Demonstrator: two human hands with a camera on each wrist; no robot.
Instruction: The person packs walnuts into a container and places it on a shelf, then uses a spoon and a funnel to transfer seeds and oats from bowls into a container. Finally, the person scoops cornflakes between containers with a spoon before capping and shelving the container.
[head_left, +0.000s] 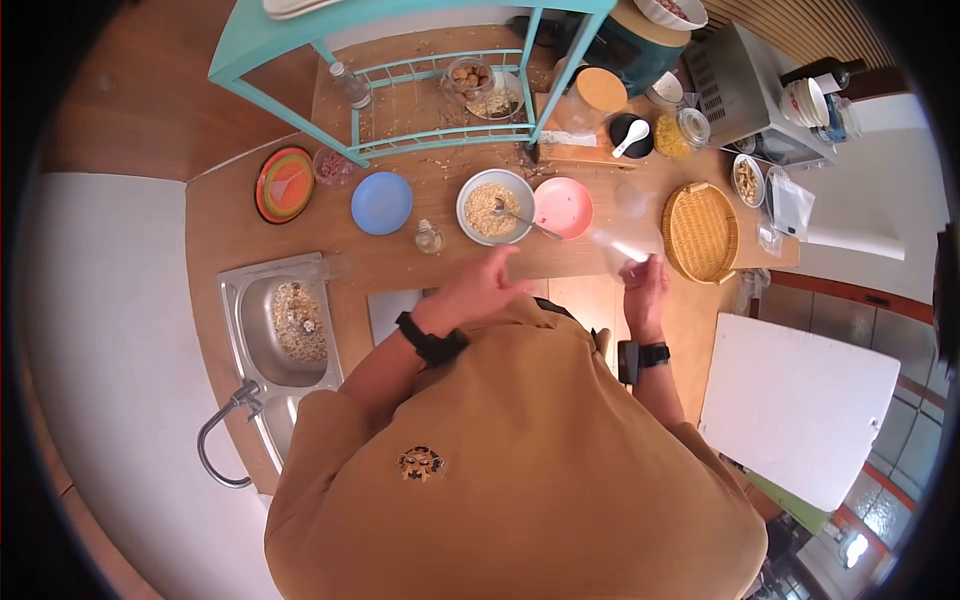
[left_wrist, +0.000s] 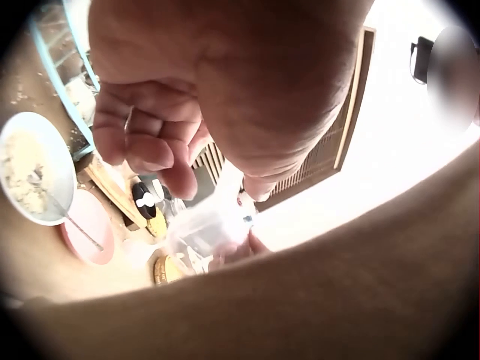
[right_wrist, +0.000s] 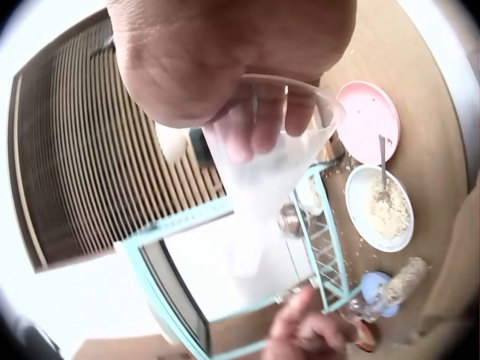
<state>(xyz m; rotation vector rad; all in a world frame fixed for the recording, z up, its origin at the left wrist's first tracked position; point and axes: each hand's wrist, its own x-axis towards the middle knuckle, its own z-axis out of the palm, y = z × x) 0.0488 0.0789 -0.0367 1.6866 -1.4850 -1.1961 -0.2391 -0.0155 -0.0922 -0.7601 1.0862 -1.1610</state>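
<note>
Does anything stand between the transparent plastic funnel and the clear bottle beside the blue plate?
Yes: in the head view, the round pink dish and white bowl of pale flakes lie between; the left hand hovers close by.

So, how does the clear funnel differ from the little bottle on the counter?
The funnel is held in the right hand, off the counter, while the bottle stands on it. The funnel flares to a wide mouth, whereas the bottle has a narrow neck. The bottle looks well filled with pale flakes; the funnel shows none. Both are see-through.
</note>
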